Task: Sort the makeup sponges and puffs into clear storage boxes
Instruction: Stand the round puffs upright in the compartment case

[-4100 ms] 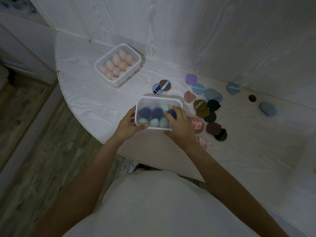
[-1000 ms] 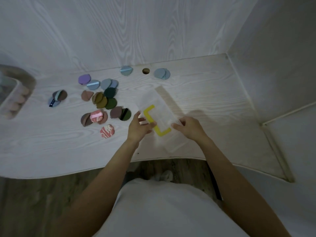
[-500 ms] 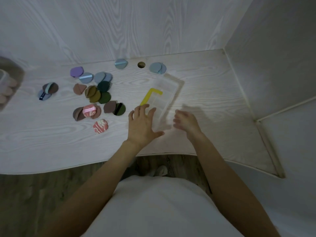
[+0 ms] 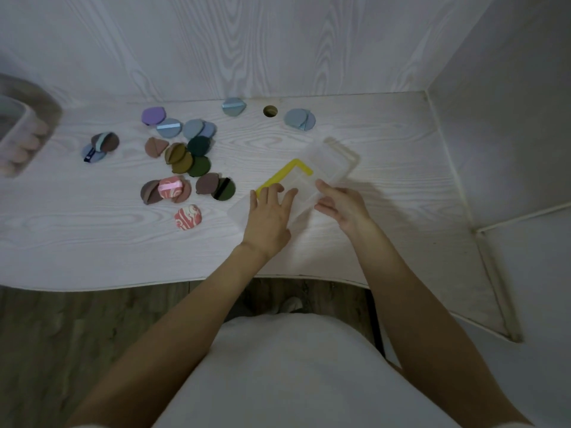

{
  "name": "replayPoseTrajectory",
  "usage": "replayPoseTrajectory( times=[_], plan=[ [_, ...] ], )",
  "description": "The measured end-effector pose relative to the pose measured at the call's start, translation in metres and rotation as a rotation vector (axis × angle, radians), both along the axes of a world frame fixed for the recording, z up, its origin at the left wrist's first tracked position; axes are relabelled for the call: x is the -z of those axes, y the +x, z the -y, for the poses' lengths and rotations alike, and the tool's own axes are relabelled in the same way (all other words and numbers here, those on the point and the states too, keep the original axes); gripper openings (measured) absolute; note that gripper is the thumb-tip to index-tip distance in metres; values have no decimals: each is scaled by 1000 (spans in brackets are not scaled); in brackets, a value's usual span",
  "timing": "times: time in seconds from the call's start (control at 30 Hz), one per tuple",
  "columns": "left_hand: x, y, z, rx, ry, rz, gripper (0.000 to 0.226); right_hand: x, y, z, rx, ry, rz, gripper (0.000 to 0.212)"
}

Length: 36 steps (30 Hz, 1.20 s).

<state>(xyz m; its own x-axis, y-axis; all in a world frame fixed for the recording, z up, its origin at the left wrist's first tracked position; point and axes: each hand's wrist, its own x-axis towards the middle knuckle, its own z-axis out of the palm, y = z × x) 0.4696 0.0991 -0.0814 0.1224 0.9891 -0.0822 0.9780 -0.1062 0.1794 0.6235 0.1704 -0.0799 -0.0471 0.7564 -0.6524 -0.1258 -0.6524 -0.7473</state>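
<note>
Currently on record, head view only:

Surface: pale wood-grain desk [image 4: 92, 230] with a curved front edge; a round cable hole [image 4: 270, 111] sits near the back.
Room: matching pale grain wall panel [image 4: 247, 41] behind the desk, plain wall [image 4: 509, 103] at right, darker plank floor [image 4: 61, 335] below the desk edge.
Clear box: transparent storage box [image 4: 332, 159] lies at an angle on the desk right of centre, with a yellow L-shaped strip [image 4: 287, 173] along its left side.
Left hand: left hand [image 4: 268, 217] rests palm down on the near end of the box, fingers spread and extended, not curled round anything.
Right hand: right hand [image 4: 343, 206] is at the box's right edge, fingers loosely bent and touching it; a firm grip cannot be confirmed.
Puffs: loose flat puffs [image 4: 188, 152] in purple, blue, brown, olive and dark green are scattered left of the box, several overlapping; a pink marbled puff [image 4: 188, 217] lies apart, nearest the front.
Second box: a clear box [image 4: 18, 140] holding pale pink sponges is cut off at the left edge, blurred.
Writing: a dark tag on the leftmost blue puff [image 4: 91, 154] is too small to read; no other lettering is legible.
Person: pale top [image 4: 293, 366], bare forearms.
</note>
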Motion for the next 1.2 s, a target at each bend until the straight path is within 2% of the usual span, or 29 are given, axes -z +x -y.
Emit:
replayPoseTrajectory(
  times=[0.07,0.2,0.37,0.47,0.57,0.7,0.77,0.87,0.97,1.0,1.07,1.13,1.2],
  plan=[
    [-5,-7,-2,-3,-26,105,85,-5,7,1,10,2,7,33],
    [-13,-17,3,-33,-9,210,83,-8,16,8,-31,5,26,39],
    [-13,-11,3,-27,-26,212,84,-5,12,21,-120,73,77,74],
    [-15,-11,4,-32,-41,190,85,-6,9,22,-185,119,138,78],
    [-15,-6,3,-34,-42,93,84,-4,6,24,-174,117,129,78],
    [-10,16,1,-39,-116,-283,101,-2,-7,36,-115,144,56,78],
    [-9,25,1,-54,-145,-305,104,1,-12,42,-113,153,-4,83],
    [-15,24,0,-67,-182,-178,101,5,-12,43,-94,136,-96,86],
    [-34,0,-6,-73,-160,212,92,8,-6,39,-53,108,-111,74],
    [-44,-11,-9,-77,-161,337,86,6,-4,38,-35,85,-80,71],
    [-62,-36,-16,-54,-176,427,74,9,5,35,6,100,137,76],
    [-73,-57,-27,16,-208,403,66,10,15,29,-40,264,471,87],
    [-74,-73,-41,85,-149,317,59,6,25,20,-172,469,687,85]
  ],
)
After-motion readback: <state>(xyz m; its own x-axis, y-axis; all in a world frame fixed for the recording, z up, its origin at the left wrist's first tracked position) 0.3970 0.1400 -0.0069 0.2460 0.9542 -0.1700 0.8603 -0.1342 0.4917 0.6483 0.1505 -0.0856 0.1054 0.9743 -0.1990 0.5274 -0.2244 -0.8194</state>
